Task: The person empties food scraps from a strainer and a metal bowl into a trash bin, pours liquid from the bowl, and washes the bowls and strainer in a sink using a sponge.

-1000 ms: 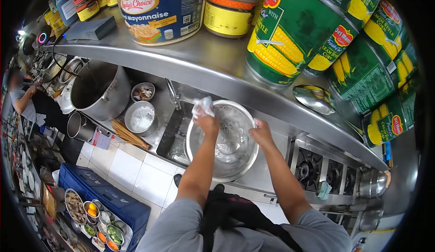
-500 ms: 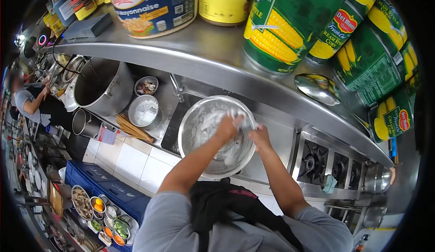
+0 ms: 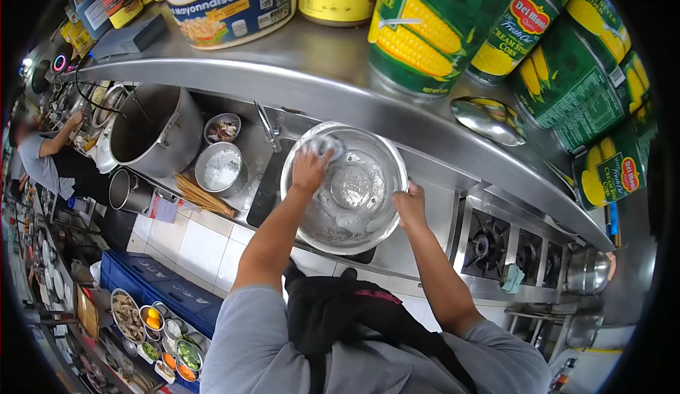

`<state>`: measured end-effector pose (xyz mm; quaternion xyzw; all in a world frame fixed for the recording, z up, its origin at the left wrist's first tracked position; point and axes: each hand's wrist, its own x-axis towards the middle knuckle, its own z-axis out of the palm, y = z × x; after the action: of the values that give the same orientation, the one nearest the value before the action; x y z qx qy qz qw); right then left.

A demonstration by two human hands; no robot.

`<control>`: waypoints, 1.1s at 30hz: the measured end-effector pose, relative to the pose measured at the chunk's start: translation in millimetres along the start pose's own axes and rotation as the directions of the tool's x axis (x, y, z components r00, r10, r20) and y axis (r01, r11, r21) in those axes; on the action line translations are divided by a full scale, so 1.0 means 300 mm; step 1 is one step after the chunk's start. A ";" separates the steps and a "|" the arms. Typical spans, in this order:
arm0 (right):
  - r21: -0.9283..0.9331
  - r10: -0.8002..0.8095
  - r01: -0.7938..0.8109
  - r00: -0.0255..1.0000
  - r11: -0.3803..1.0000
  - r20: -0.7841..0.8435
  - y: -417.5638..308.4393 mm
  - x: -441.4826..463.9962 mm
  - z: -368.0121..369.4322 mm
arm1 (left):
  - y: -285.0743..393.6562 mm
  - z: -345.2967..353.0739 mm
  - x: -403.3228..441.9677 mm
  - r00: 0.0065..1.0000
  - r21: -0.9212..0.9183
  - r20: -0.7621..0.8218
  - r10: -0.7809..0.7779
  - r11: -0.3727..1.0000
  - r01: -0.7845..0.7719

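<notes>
A steel shelf [image 3: 326, 95] overhangs the counter's far side, walling off the way forward. Nearer, a wide metal bowl [image 3: 354, 229] is open from above, its middle unobstructed; the left hand [image 3: 309, 173] crowds its left wall, the right hand [image 3: 409, 206] its right rim. A faucet [image 3: 268, 128] stands beyond, to the left. Rightward, bare counter [image 3: 433, 181] leaves room before the burners [image 3: 489, 245].

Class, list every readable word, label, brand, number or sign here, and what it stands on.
"Choice": mayonnaise tub
"Mayonnaise": same tub
"Del Monte": two green corn cans
"Fresh Cut": left one
"CREAM": left one
"CORN": left one
Too small or blurred: other can print, yellow jar label, blue chest lettering.
</notes>
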<state>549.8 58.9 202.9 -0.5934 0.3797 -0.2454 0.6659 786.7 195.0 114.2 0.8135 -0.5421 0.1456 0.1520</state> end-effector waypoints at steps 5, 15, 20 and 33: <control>0.173 -0.039 0.055 0.995 0.983 -0.095 0.007 -0.002 0.100 | 0.368 0.162 -0.147 0.987 -0.558 -0.159 0.012 0.824 -0.100; 0.063 -0.125 0.128 0.991 0.990 -0.053 0.052 0.023 0.044 | 0.230 0.111 -0.238 0.934 -0.536 0.261 -0.245 0.768 0.351; -0.091 -0.247 0.245 0.969 0.965 -0.011 0.061 -0.017 0.074 | 0.186 0.141 -0.026 0.991 -0.153 -0.049 0.125 0.979 -0.132; -0.001 -0.349 0.353 0.923 0.935 -0.159 0.153 -0.010 0.069 | 0.560 0.052 -0.261 0.778 -0.804 0.569 -0.267 0.017 0.594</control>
<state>558.8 81.7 158.8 -0.6213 0.3151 -0.4119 0.5874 603.2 192.9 83.4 0.6600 -0.2420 -0.3920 0.5934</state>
